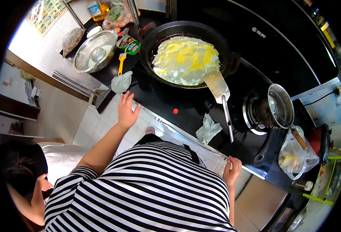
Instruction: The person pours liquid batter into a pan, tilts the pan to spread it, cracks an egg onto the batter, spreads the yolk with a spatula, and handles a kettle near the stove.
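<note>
My left hand (128,111), fingers spread and holding nothing, is just below a crumpled grey-white cloth (121,82) at the counter's edge. My right hand (232,170) holds nothing visible by the counter's front edge, its fingers loosely bent; whether it touches the edge I cannot tell. A black two-handled pan (185,26) contains a pale flatbread (185,62) streaked with yellow egg. Across the pan's near rim rests a metal spatula (217,85), its handle over the counter. Another crumpled cloth (208,129) and a small red cap (175,111) lie in front.
Left of the pan are a metal bowl (82,56) with white batter and a ladle, a yellow brush (121,64) and an oil bottle (99,11). At right, a saucepan (280,105) sits on a burner near a plastic bag (298,155). Another person (61,156) is at lower left.
</note>
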Tool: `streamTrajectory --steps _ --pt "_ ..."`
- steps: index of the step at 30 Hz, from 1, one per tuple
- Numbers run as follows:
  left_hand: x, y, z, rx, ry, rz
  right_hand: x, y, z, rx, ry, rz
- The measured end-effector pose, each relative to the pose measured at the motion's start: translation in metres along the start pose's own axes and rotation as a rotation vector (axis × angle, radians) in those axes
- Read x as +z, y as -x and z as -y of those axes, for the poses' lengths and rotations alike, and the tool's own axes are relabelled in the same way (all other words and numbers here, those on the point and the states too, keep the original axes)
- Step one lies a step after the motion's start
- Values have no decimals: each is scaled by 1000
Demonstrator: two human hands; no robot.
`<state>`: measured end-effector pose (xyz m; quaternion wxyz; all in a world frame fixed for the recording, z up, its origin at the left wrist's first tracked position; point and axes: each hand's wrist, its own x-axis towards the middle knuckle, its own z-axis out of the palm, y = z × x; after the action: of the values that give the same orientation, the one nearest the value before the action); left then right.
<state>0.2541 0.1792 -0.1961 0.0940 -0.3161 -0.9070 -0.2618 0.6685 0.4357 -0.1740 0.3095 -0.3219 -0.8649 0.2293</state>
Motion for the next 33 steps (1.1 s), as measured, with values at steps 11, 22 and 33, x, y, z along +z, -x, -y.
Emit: streamTrajectory --steps 11,22,33 --pt "-9 -68 74 -2 -258 344 44 -29 63 -23 27 139" --pt "32 -90 -11 380 150 250 142 -88 95 -98 353 393" --pt "31 -86 18 529 363 336 141 -107 90 -30 366 412"
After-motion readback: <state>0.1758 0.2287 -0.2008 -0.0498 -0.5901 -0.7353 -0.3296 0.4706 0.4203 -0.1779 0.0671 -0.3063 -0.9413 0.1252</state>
